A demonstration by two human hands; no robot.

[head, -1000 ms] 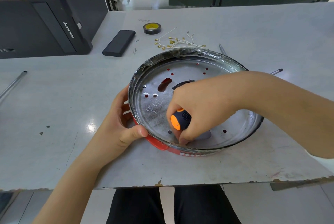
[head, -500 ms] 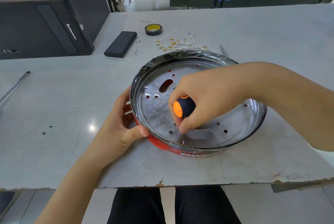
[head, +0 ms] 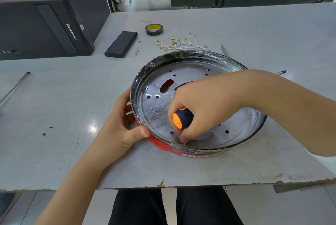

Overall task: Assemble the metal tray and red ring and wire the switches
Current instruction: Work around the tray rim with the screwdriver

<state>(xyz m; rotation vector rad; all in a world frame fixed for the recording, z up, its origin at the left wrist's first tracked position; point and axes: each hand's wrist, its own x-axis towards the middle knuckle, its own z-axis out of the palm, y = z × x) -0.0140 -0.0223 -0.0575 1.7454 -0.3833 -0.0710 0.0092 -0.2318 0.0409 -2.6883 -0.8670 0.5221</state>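
1. Table (head: 54, 101): grey top, carrying the work near its front edge, with a black computer case (head: 45, 24) at the far left.
2. Metal tray (head: 181, 79) sits nested in the red ring (head: 160, 143), just in front of the person. It looks like thin, stiff sheet, light and apt to spin or slide, so the rim is the sensible hold; its edge may be sharp.
3. Left hand (head: 125, 124) clamps that rim at the near left, thumb on top, fingers curled outside.
4. Right hand (head: 205, 108) is closed around the screwdriver (head: 181, 118), fingertips guiding the tip near the tray's front wall.
5. Wires (head: 181, 43) with brass terminals and a tape roll (head: 154, 29) lie well behind, untouched.
6. Against half a second ago, the screwdriver handle has tilted lower and the fingertips now hide the small screw then visible at the front.
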